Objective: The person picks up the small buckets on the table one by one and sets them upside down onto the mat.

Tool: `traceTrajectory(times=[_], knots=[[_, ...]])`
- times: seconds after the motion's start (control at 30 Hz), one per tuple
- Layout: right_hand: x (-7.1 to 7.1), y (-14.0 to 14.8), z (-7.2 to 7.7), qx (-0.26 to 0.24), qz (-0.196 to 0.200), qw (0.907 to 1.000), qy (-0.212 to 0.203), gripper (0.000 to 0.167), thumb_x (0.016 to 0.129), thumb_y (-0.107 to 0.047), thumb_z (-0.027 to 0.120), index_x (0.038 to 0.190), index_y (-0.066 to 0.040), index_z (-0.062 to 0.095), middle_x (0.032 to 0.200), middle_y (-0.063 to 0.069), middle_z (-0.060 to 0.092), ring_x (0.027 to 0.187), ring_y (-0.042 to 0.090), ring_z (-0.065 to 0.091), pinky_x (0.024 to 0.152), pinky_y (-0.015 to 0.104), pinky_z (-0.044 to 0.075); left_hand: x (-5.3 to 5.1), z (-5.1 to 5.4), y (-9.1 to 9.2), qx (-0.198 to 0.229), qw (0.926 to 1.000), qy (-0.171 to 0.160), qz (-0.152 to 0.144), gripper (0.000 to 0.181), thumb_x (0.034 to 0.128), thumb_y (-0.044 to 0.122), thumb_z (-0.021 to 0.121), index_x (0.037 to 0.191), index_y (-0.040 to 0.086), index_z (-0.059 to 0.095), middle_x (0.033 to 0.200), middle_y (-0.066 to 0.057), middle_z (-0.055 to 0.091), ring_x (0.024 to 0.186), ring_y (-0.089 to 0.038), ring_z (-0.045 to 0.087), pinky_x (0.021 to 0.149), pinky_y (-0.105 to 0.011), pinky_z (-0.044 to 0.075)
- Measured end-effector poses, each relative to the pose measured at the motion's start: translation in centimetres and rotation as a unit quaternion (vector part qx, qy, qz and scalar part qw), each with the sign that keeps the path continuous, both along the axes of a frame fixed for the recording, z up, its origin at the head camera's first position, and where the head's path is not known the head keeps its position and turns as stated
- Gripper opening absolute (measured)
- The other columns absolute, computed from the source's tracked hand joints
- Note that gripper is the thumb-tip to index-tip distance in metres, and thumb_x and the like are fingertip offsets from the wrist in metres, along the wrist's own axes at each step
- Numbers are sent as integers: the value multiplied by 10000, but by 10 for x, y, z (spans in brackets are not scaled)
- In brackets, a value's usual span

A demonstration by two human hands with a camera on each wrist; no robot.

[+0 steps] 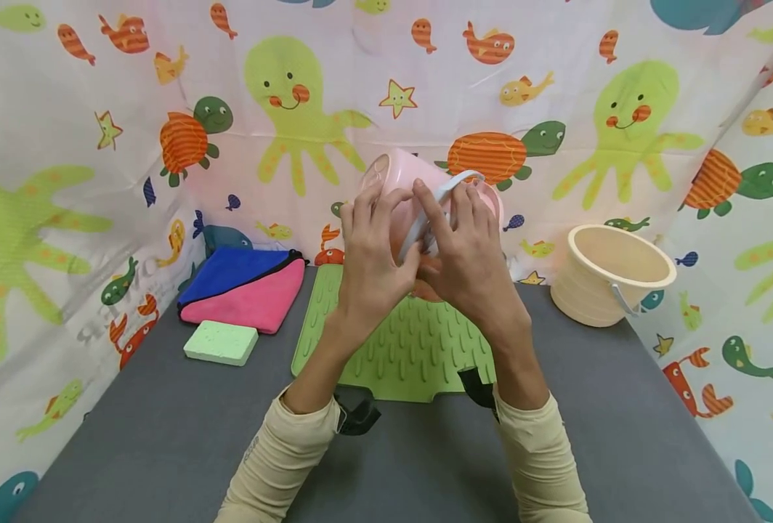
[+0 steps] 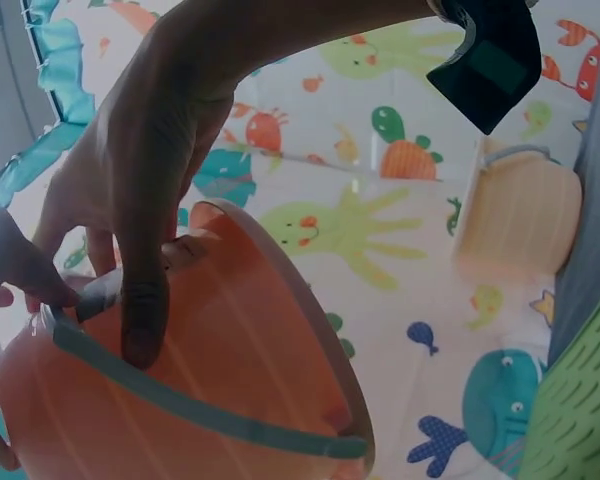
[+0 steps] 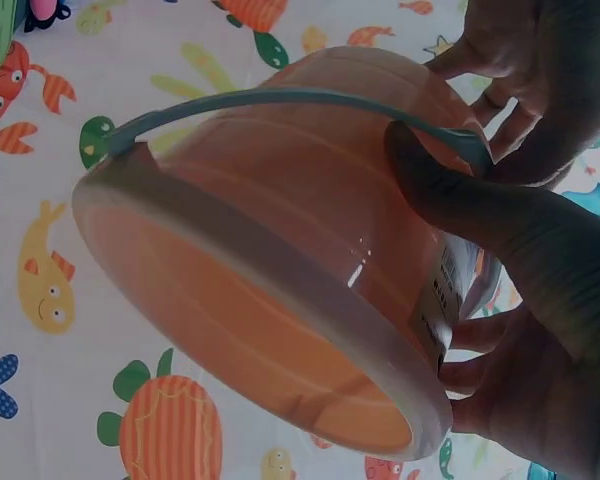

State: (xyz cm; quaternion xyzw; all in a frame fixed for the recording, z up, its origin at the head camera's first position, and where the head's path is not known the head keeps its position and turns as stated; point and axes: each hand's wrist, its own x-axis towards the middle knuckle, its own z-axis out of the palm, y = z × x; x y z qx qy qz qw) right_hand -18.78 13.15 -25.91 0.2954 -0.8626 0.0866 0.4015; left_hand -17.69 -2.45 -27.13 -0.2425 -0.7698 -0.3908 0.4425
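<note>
Both hands hold a pink bucket (image 1: 419,171) tilted in the air above a green ridged mat (image 1: 393,349). The left hand (image 1: 373,254) grips its left side with bent fingers; the right hand (image 1: 471,261) grips its other side, beside the pale blue-grey handle (image 1: 448,185). In the left wrist view the bucket (image 2: 210,350) lies on its side with the handle (image 2: 200,412) across its wall. The right wrist view shows the open rim (image 3: 250,270), the handle (image 3: 280,97) arched over the wall, and a printed label (image 3: 445,300) near the base, partly behind fingers.
A cream bucket (image 1: 589,290) stands upright at the back right of the grey table (image 1: 184,450). At the left lie a folded blue and pink cloth (image 1: 243,298) and a pale green block (image 1: 221,343). A sea-animal patterned curtain (image 1: 373,87) surrounds the table's back and sides.
</note>
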Motion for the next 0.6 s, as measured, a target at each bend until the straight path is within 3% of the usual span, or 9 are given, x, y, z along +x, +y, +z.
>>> traceTrajectory(times=[0.17,0.23,0.37,0.47,0.6], knots=[[-3,1,-4,-100,208,9995,-211,1178,680,-356,993,1633,-157,330,1513,390,423,1491,565,362,1222,660,315,2,1,-1,-65,10000,-13,41,537,826,25,774,1334,62,605,1394,-160,579,1266,-364,433,1037,-504,382],[-7,2,-5,-238,389,9989,-71,1141,693,-328,981,1622,-137,348,1491,380,448,1476,552,386,1217,661,323,2,3,-2,-139,9999,7,68,529,835,38,787,1330,67,606,1397,-157,585,1263,-362,440,1037,-506,381],[-15,4,-4,-622,905,9935,292,1034,708,-295,965,1571,-85,435,1371,317,543,1298,489,519,1203,652,345,1,6,-6,-291,9994,128,123,507,851,117,852,1303,68,628,1446,-180,581,1326,-382,466,1094,-534,379],[-16,9,-3,-884,1171,9890,184,1024,676,-312,990,1525,-55,478,1327,272,570,1211,447,536,1211,631,336,0,5,-10,-274,9994,188,25,517,848,200,886,1284,57,648,1491,-199,572,1332,-400,490,1119,-539,399],[-16,17,-5,-1200,1318,9839,-148,1000,651,-278,1007,1471,-23,495,1331,274,569,1236,442,516,1162,590,382,-3,1,-18,-51,9996,111,-272,582,827,242,908,1304,33,647,1503,-201,570,1394,-371,506,1154,-489,447]])
